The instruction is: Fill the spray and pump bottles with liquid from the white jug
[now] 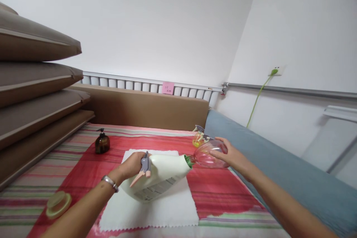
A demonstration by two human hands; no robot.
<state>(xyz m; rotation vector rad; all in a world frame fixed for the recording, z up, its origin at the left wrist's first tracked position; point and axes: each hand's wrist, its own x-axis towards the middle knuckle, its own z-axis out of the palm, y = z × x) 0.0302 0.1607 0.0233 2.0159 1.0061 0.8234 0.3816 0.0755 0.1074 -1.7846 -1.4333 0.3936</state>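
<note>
- Head view, reading from 9 o'clock to 3 o'clock: a round pale-green plastic cap [58, 203] lies flat on the red-and-green striped cloth [223, 189], at 8 o'clock in the frame.
- A small amber pump bottle [102, 142] stands upright at 10 o'clock of the white rectangular towel [167, 212].
- The left hand [133, 165] has its fingers curled shut around the rear of the large cream plastic jug [158, 178], with a grey-and-pink trigger spray head [145, 167] caught under them.
- The jug is tipped on its side above the towel, its green neck pointing to 3 o'clock and meeting the mouth of the clear pink plastic bottle [206, 156].
- The right hand [227, 154] has its fingers wrapped closed around that bottle, which is held sideways.
- A small yellow spray bottle [198, 138] stands near, at 11 o'clock of the right hand.
</note>
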